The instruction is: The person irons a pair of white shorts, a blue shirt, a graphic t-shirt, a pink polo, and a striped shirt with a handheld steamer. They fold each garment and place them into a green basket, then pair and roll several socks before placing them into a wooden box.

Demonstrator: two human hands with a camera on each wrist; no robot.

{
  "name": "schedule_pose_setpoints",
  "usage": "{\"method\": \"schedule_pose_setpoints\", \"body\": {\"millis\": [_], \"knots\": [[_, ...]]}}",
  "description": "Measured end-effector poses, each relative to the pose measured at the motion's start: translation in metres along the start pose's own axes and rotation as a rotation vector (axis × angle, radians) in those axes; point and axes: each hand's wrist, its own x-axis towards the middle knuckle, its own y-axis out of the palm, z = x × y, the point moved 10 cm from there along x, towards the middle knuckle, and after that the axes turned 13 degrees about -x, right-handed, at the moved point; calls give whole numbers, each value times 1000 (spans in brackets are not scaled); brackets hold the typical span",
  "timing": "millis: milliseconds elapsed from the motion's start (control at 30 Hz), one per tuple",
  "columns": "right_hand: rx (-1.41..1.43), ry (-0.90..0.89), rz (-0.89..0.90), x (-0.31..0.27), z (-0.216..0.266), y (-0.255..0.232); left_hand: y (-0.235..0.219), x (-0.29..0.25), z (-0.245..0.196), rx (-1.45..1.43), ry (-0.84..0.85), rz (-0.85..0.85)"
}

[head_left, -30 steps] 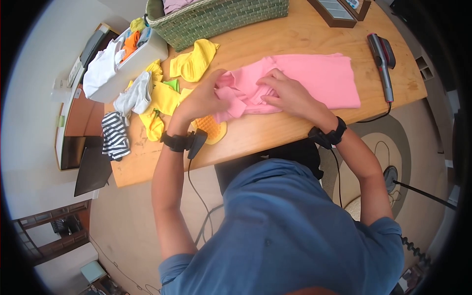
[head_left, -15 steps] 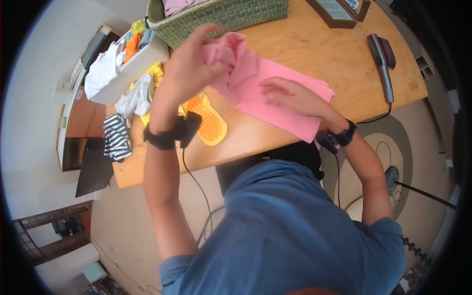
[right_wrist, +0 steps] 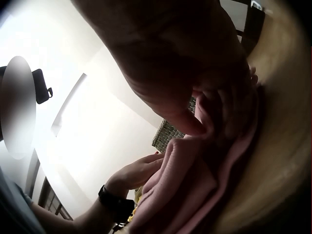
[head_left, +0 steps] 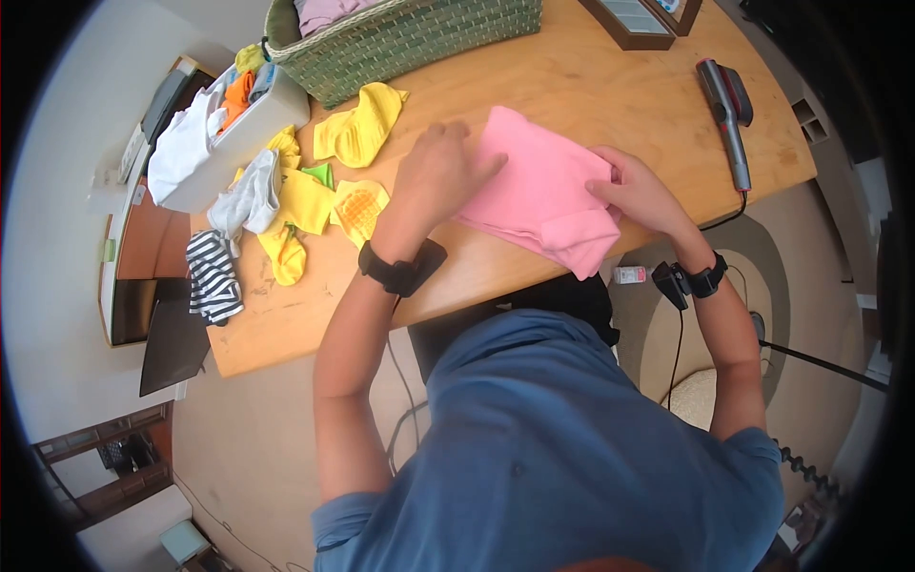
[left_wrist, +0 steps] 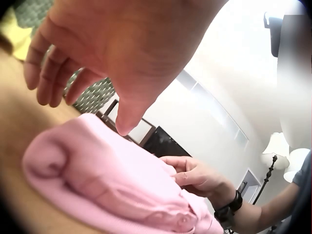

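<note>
A pink knit garment [head_left: 538, 181] lies folded into a thick, compact bundle near the table's front edge. In the left wrist view its rolled end [left_wrist: 51, 163] and layered folds show close up. My left hand [head_left: 434, 176] is at the bundle's left side, fingers loosely extended and holding nothing; the left wrist view has it just above the cloth. On the opposite side, my right hand [head_left: 643, 195] pinches the bundle's right edge between thumb and fingers. The right wrist view shows that thumb [right_wrist: 190, 122] pressed against the cloth, the fingertips in shadow.
Yellow socks [head_left: 362, 124], one with an orange grip sole [head_left: 359, 212], lie left of the bundle with a grey-white cloth [head_left: 250, 195] and a striped cloth [head_left: 213, 276]. Behind stand a white bin [head_left: 286, 107] of clothes and a green woven basket [head_left: 410, 48]. A corded styling brush [head_left: 726, 124] lies right.
The pink garment, spread long and then lifted at its left end, is now turned and folded smaller. My left hand has let go of it; my right hand has moved to its right edge.
</note>
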Motion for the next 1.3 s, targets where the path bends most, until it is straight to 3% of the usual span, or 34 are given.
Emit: {"method": "schedule_pose_setpoints", "body": {"millis": [67, 100, 133, 167, 233, 267, 333, 433, 533, 633, 700, 733, 833, 900, 967, 1033, 1167, 1200, 1300], "knots": [[-247, -10, -65, 1, 12, -7, 19, -3, 36, 125, -215, 177], [-451, 0, -95, 0, 21, -16, 24, -4, 41, 32, -216, 196], [-656, 12, -125, 0, 29, -22, 27, -7, 41, -63, -215, 216], [-641, -69, -204, 3, 39, -25, 31, -8, 41, -160, -212, 235], [-608, -235, -367, 13, 53, -33, 28, -5, 26, -255, -3, 172], [-452, -231, -296, 29, 45, -27, 22, -5, 14, -298, 105, 140], [-140, -223, -155, 60, 43, -15, 14, -5, -2, -397, 138, 126], [441, -168, 237, 75, 69, 8, -7, -12, -28, -481, 175, 128], [486, -227, 515, 95, 69, 30, -28, -20, -32, -544, 206, 102], [344, -275, 462, 103, 89, 30, -53, -19, -7, -602, 182, 0], [210, -392, 313, 100, 134, 17, -72, -21, 17, -742, 178, -128], [142, -431, 270, 99, 155, 9, -76, -21, 35, -870, 155, -120], [25, -610, 170, 103, 220, -16, -94, -23, 78, -1434, 154, -335], [62, -689, 118, 121, 259, -34, -81, -18, 111, -1492, 139, -328], [341, -675, 144, 146, 296, -47, -63, -15, 143, -1510, 134, -309], [334, -693, 116, 170, 338, -61, -58, -11, 143, -1463, 111, -265], [379, -594, 233, 275, 374, -78, -52, -9, 137, -1430, 107, -207], [355, -562, 148, 313, 372, -88, -48, -7, 136, -1441, 98, -185], [-193, -284, -436, 357, 348, -123, -38, -7, 138, -1476, 73, -146]]}}
